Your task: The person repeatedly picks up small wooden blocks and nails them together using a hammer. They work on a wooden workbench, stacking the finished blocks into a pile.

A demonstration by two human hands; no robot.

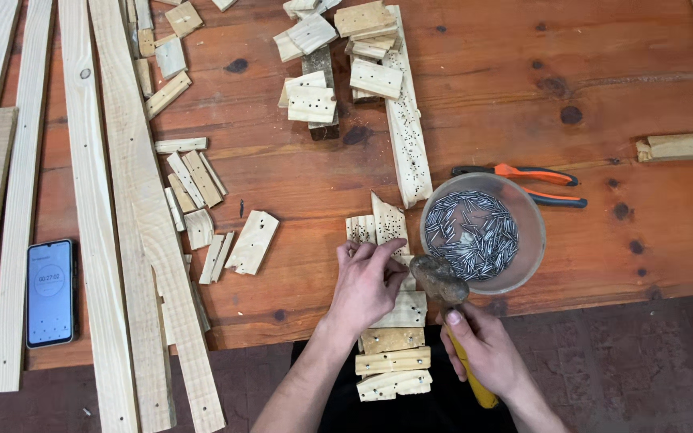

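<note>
Two hands engaged: my left hand (365, 282) pinches a nail on the slat assembly (392, 337) at the table's near edge; my right hand (484, 353) grips the hammer (440, 278), poised. Nailing step; next strike needs square aim.

Bowl of nails (481, 232) right of slat piece (391, 309); pliers (535, 183) behind bowl; phone (50, 292) far left.

You're looking down at a reddish wooden table (523, 88) with dark knots; below its edge lies what seems a dull reddish-brown floor (643, 369), evenly lit.
</note>
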